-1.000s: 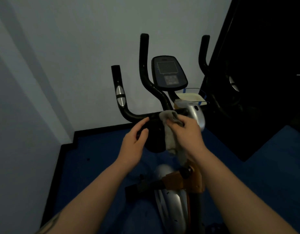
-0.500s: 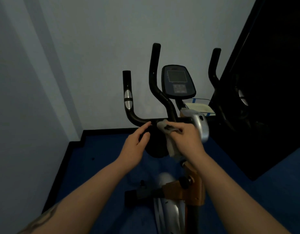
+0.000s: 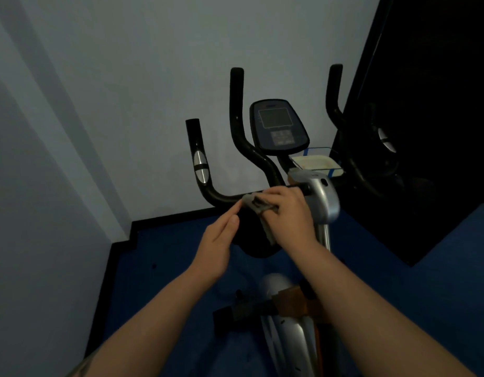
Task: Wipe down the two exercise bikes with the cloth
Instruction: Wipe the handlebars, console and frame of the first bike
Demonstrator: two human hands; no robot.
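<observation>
An exercise bike [image 3: 321, 197] with black handlebars [image 3: 205, 183] and a grey console [image 3: 279, 126] stands in front of me against the wall. My right hand [image 3: 290, 213] grips a grey cloth [image 3: 256, 205] and presses it on the horizontal handlebar tube, left of the silver stem. One end of the cloth hangs down below the hand. My left hand [image 3: 217, 240] hovers just left of the cloth with straight fingers, fingertips close to its edge. A second bike is not plainly visible.
A pale wall stands behind the bike, with a corner at the left. Blue floor [image 3: 167, 268] with black skirting lies below. A dark panel [image 3: 426, 104] fills the right side. A small white tray [image 3: 317, 163] sits behind the console.
My right hand has slid the cloth leftward along the handlebar tube. My left hand has come off the bar and now sits beside the cloth. The camera view has tilted and shifted.
</observation>
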